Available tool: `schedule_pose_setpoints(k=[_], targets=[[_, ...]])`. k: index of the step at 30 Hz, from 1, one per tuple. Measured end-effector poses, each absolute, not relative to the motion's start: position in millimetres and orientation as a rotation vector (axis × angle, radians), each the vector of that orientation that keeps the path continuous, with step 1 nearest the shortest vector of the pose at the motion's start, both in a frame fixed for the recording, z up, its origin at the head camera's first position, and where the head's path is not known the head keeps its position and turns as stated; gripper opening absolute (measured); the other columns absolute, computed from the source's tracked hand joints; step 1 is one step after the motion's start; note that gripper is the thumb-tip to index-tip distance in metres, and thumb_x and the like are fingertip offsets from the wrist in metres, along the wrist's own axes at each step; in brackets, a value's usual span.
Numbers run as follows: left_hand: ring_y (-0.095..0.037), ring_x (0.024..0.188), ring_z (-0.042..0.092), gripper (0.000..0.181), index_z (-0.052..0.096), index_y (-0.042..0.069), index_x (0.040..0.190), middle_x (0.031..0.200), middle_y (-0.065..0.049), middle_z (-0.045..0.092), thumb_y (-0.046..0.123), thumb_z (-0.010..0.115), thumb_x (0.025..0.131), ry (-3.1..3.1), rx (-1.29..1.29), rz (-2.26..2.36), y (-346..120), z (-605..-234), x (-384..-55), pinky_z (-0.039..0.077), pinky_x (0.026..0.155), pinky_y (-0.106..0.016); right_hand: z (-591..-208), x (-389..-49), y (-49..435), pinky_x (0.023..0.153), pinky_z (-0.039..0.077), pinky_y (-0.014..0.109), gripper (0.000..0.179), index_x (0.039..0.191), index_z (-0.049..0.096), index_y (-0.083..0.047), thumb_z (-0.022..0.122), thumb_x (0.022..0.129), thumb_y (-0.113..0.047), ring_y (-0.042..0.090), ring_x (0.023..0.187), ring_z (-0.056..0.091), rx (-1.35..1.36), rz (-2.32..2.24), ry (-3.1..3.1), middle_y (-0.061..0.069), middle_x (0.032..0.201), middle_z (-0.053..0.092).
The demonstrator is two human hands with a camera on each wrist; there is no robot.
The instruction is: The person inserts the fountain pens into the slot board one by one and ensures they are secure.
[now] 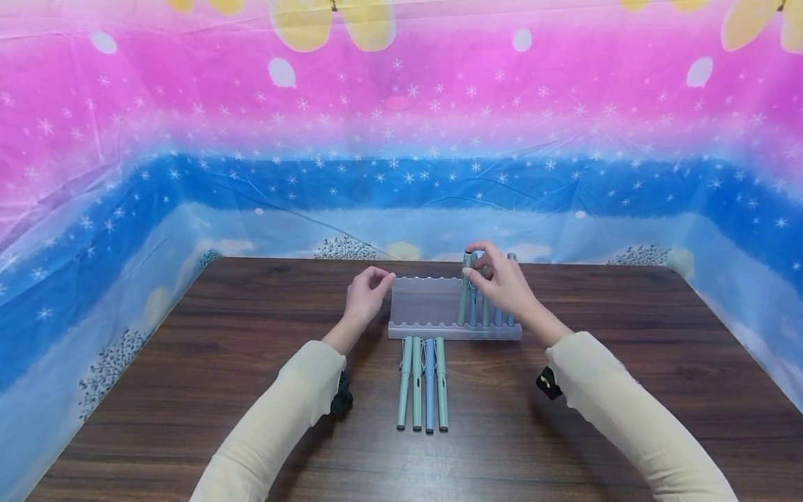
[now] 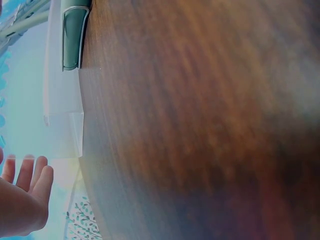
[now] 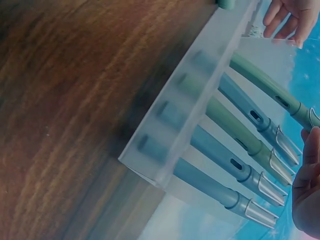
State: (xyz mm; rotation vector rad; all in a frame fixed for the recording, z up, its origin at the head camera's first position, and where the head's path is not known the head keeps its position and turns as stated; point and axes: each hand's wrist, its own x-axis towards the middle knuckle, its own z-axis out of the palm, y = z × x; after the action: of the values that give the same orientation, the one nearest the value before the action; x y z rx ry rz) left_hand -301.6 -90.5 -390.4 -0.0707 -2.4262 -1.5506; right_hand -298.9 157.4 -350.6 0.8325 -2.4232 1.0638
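A frosted, see-through pen rack (image 1: 426,302) stands on the table with a row of notches along its base and top edge. My left hand (image 1: 366,296) pinches its upper left corner. My right hand (image 1: 505,282) holds a green pen (image 1: 463,307) near its capped top, thumb on one side and forefinger at the end. That pen leans upright in the rack, its lower end at the base. To its right several blue and green pens, among them a blue pen (image 3: 207,187), stand in the slots, clips near the top.
Several more pens lie side by side in front of the rack, among them a blue pen (image 1: 429,383) and a green pen (image 1: 442,383). The brown wooden table (image 1: 251,335) reaches back to a patterned cloth (image 1: 401,181) hung around it.
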Motion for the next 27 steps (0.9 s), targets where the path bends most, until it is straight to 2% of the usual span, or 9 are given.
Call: schedule_pose_setpoints(k=[6,12,18,21,27], targets=[[-0.020,0.082,0.056,0.021,0.060,0.005,0.092,0.092,-0.007,0.060,0.025,0.056,0.087,-2.429,-0.067,-1.568,-90.4,-390.6,-301.8,0.043,0.078,-0.033,-352.8,-299.0,158.1,0.043,0.037,0.031,0.032,0.117,0.046,-0.012,0.056,0.087,-0.014,0.012,0.047,0.048,0.860,1.090,-2.437,0.006,0.085,0.062],[-0.020,0.081,0.056,0.021,0.060,0.005,0.092,0.091,-0.007,0.060,0.025,0.056,0.087,-2.427,-0.065,-1.562,-90.2,-391.4,-301.7,0.042,0.078,-0.033,-354.1,-300.2,158.5,0.047,0.041,0.033,0.032,0.118,0.045,-0.012,0.056,0.087,-0.014,0.023,0.058,0.058,0.860,1.190,-2.461,0.010,0.087,0.062],[-0.020,0.083,0.056,0.021,0.060,0.005,0.092,0.092,-0.008,0.060,0.025,0.056,0.087,-2.426,-0.076,-1.554,-90.3,-392.0,-302.1,0.042,0.079,-0.034,-354.0,-300.5,158.6,0.049,0.045,0.034,0.033,0.119,0.045,-0.013,0.055,0.088,-0.014,0.029,0.059,0.057,0.835,1.237,-2.508,0.011,0.090,0.061],[-0.020,0.082,0.056,0.021,0.060,0.005,0.092,0.091,-0.008,0.060,0.025,0.056,0.087,-2.425,-0.077,-1.552,-90.4,-392.1,-302.5,0.042,0.078,-0.033,-354.8,-301.3,158.0,0.049,0.044,0.033,0.032,0.119,0.045,-0.013,0.055,0.088,-0.015,0.027,0.060,0.057,0.842,1.211,-2.507,0.010,0.089,0.061],[-0.020,0.082,0.056,0.021,0.060,0.004,0.092,0.091,-0.008,0.060,0.025,0.056,0.087,-2.422,-0.081,-1.555,-90.8,-393.1,-303.4,0.042,0.078,-0.033,-357.9,-301.8,155.8,0.047,0.040,0.030,0.041,0.123,0.045,-0.013,0.060,0.085,-0.016,0.013,0.055,0.051,0.857,0.970,-2.506,0.006,0.090,0.060]])
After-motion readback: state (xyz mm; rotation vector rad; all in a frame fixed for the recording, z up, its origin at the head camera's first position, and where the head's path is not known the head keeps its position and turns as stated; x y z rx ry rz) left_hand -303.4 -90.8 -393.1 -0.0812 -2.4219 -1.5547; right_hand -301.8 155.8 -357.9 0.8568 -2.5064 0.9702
